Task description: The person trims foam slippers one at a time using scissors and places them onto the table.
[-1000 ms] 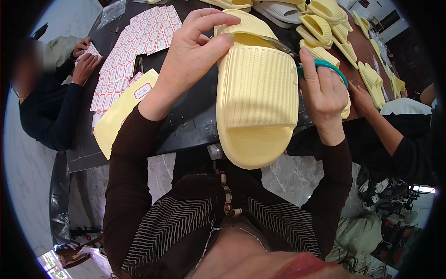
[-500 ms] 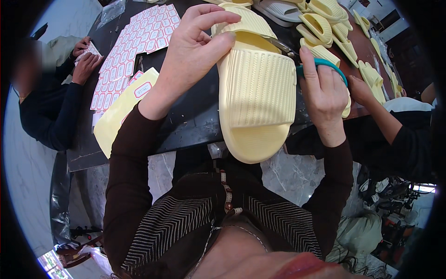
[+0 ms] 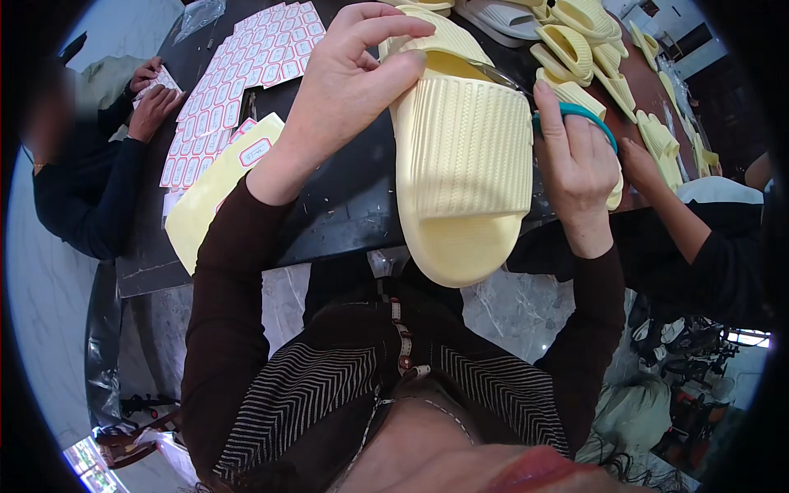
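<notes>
Pale yellow slide slippers, at least two together, hang over the table's near edge. The front slipper has a ribbed strap and its rounded toe points toward me. My left hand pinches the slippers at their upper left, thumb near the strap's edge and fingers over the rear slipper. In my right hand are scissors with teal handles, fingers through the loop. Their metal blades reach left to the gap between the front strap and the rear slipper; the tips are hidden there.
Sheets of red-bordered white labels and a yellow backing sheet lie on the dark table at left. More yellow slippers and a grey one are piled at back right. People sit at both sides, a co-worker's hand near my right.
The front slipper has shifted slightly right and tilted, its toe moving a little. Both hands keep their grips, and the scissors have barely moved.
</notes>
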Motion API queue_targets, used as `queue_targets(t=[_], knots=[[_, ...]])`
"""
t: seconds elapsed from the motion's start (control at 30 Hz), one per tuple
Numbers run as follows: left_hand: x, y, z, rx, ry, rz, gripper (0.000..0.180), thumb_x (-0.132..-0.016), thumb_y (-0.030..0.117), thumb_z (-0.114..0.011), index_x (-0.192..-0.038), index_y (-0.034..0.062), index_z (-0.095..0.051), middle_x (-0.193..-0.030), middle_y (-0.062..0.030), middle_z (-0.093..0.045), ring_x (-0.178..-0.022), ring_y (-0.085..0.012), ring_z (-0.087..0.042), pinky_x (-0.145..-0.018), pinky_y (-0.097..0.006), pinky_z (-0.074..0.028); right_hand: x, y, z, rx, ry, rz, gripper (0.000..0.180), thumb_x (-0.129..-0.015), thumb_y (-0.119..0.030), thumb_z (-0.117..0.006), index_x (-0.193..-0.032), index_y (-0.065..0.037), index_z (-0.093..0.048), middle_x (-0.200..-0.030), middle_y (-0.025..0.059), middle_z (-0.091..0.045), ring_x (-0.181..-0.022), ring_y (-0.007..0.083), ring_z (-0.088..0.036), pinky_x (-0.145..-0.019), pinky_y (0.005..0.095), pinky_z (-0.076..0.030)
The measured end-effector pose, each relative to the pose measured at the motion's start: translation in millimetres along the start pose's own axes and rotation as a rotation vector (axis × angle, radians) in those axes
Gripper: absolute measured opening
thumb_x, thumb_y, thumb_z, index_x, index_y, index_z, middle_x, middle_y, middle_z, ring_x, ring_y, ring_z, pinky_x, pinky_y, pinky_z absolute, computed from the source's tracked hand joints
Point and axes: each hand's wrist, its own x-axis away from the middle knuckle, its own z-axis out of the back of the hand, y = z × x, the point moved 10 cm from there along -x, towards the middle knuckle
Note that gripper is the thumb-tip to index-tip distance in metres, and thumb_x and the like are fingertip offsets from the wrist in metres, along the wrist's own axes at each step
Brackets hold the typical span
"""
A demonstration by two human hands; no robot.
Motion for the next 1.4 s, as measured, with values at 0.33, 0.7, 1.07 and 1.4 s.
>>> queue_targets(t=[0.33,0.7,1.07,1.4], knots=[[-3.0,-6.5,-5.1,-0.049,-0.035,0.039,0.029,-0.086,0.007,-0.064,-0.114,0.0075,-0.07,-0.129,-0.0044,-0.051,-0.078,-0.0055,-0.062,-0.069,-0.018,-0.05,-0.8,5.2,-4.2,-0.154,-0.061,-0.064,0.052,-0.077,-0.008,-0.067,-0.129,-0.014,-0.064,-0.076,0.0027,-0.052,-0.063,0.0174,-0.054,-0.057,0.0317,-0.048],[-12.5,-26.7,-1.2,0.021,0.02,-0.074,0.042,-0.083,0.001,-0.062,-0.125,0.0071,-0.062,-0.131,-0.0047,-0.05,-0.082,-0.0061,-0.06,-0.072,-0.021,-0.051,37.8,56.6,-83.3,-0.909,-0.039,-0.843,0.043,-0.082,-0.004,-0.069,-0.124,-0.004,-0.062,-0.083,0.0111,-0.068,-0.071,0.0127,-0.064,-0.066,0.0271,-0.05],[-26.9,-35.5,14.2,0.144,0.041,-0.313,0.047,-0.081,0.002,-0.063,-0.127,-0.0002,-0.056,-0.13,-0.0076,-0.046,-0.096,-0.0133,-0.058,-0.077,-0.024,-0.049,63.4,14.8,-147.0,-0.937,-0.119,-0.878,0.041,-0.081,-0.01,-0.073,-0.121,-0.006,-0.064,-0.08,0.0132,-0.068,-0.066,0.0134,-0.062,-0.065,0.0287,-0.051],[-27.6,-64.4,19.8,0.023,0.142,0.143,0.055,-0.08,0.001,-0.062,-0.133,-0.0011,-0.05,-0.128,-0.0097,-0.052,-0.102,-0.0166,-0.059,-0.081,-0.027,-0.051,74.1,12.6,-157.9,-0.888,-0.192,-0.842,0.043,-0.079,-0.014,-0.076,-0.12,-0.008,-0.065,-0.086,0.0179,-0.068,-0.069,0.0261,-0.066,-0.066,0.034,-0.052]])
